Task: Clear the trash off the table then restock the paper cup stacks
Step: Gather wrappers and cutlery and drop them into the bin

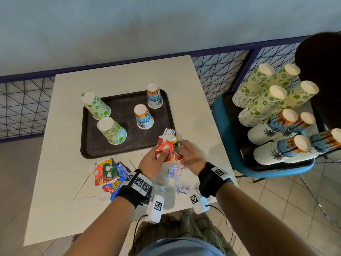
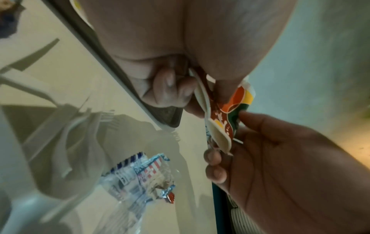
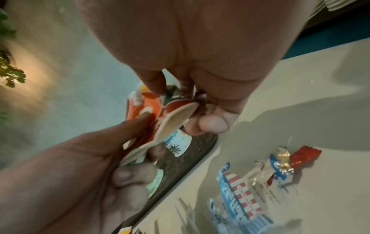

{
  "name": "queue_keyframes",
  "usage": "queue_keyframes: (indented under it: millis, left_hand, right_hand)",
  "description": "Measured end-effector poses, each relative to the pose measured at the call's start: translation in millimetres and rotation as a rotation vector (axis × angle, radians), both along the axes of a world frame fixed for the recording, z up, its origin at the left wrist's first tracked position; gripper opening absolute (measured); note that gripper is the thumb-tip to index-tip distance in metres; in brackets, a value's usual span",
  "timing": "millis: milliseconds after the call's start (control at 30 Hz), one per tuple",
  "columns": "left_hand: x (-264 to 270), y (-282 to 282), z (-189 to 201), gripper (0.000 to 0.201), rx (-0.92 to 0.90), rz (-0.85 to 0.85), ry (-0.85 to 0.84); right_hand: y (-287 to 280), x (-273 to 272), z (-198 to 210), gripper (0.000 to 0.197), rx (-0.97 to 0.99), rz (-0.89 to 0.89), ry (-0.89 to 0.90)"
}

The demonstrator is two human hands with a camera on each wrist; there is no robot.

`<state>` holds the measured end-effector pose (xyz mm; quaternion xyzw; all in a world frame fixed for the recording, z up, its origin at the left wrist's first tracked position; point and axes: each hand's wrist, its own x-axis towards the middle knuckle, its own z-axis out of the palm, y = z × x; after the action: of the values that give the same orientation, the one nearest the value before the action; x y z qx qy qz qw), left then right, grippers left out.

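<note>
Both hands hold a crushed red, green and orange paper cup just above the table's near right part. My left hand grips its left side with the thumb on the front. My right hand pinches its right edge. White plastic forks stick out of the cup's far end. A second flattened red cup and a blue snack wrapper lie to the left. Clear printed wrappers lie under my hands.
A black tray on the white table carries two lime-print cups and two palm-print cups, all upside down. To the right, a blue chair bears several lying cup stacks. A wire fence runs behind.
</note>
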<state>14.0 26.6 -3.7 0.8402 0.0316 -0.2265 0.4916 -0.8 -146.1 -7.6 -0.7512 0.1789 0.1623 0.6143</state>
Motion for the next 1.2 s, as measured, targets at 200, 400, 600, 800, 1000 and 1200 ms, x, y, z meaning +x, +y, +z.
queue_keyframes:
  millis: [200, 400, 600, 800, 1000, 1200]
  left_hand:
    - [-12, 36, -12, 0.031, 0.015, 0.163, -0.006]
    - [-24, 56, -20, 0.033, 0.039, 0.203, 0.044]
    - [-23, 64, -26, 0.034, 0.074, 0.197, 0.055]
    - [-25, 62, -26, 0.030, 0.062, 0.171, 0.049]
    - [-28, 56, -27, 0.016, 0.032, 0.152, 0.079]
    - [-33, 51, -26, 0.025, 0.054, 0.134, 0.094]
  right_hand:
    - [-27, 6, -20, 0.052, -0.550, 0.213, 0.070]
    - [-21, -12, -42, 0.056, -0.703, 0.496, 0.163]
    - [-14, -23, -43, 0.048, -0.664, 0.343, 0.162]
    - [-6, -30, -53, 0.053, -0.806, 0.467, 0.143]
    - [-1, -25, -58, 0.020, -0.909, 0.501, 0.134]
    - [-8, -21, -58, 0.020, -0.825, 0.455, 0.126]
